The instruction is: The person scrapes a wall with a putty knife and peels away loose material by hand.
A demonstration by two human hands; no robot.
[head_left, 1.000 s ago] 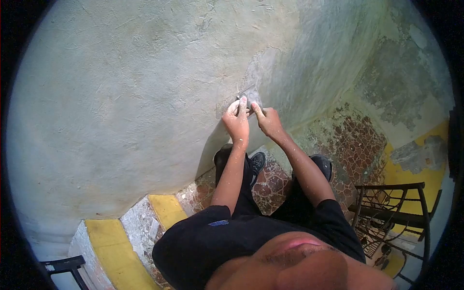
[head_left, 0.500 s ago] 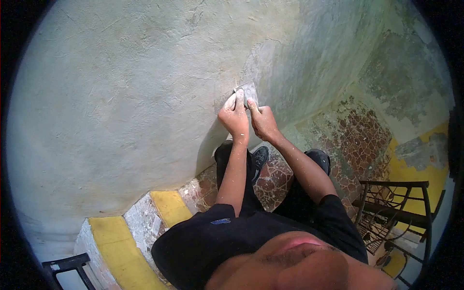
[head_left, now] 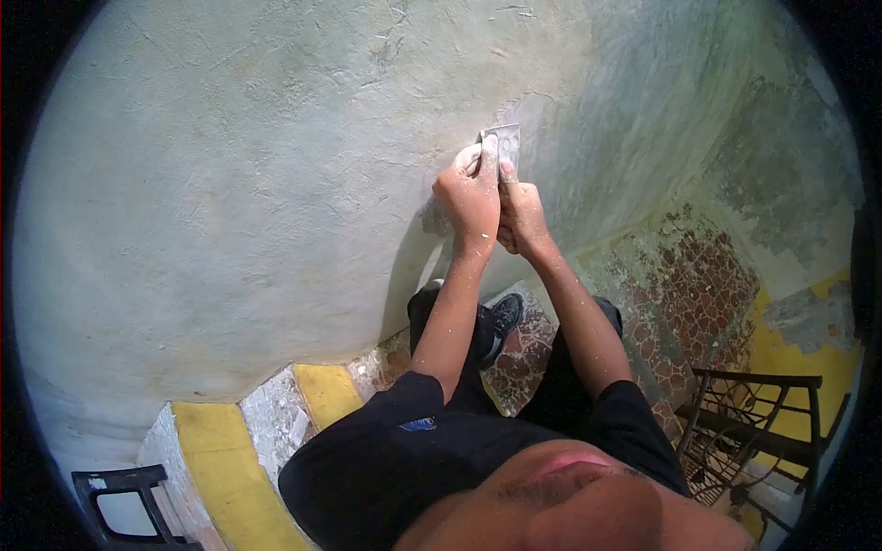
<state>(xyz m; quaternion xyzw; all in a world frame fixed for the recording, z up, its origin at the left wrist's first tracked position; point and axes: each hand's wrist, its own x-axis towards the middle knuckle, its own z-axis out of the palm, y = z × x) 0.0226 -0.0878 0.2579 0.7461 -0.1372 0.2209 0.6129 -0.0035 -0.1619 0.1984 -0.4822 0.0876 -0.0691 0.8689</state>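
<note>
Here, flat plate, rough wall.

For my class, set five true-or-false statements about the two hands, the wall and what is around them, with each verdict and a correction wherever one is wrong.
1. The left hand and right hand both hold one flat grey plate. True.
2. The painted bands at the lower left are blue. False: they are yellow.
3. The shirt is dark, with a small blue mark on it. True.
4. The dark barred frame is at the picture's upper left. False: it is at the lower right.
5. The wall is covered in glossy tiles. False: it is a rough, bare-looking surface with scratches and patches.
</note>
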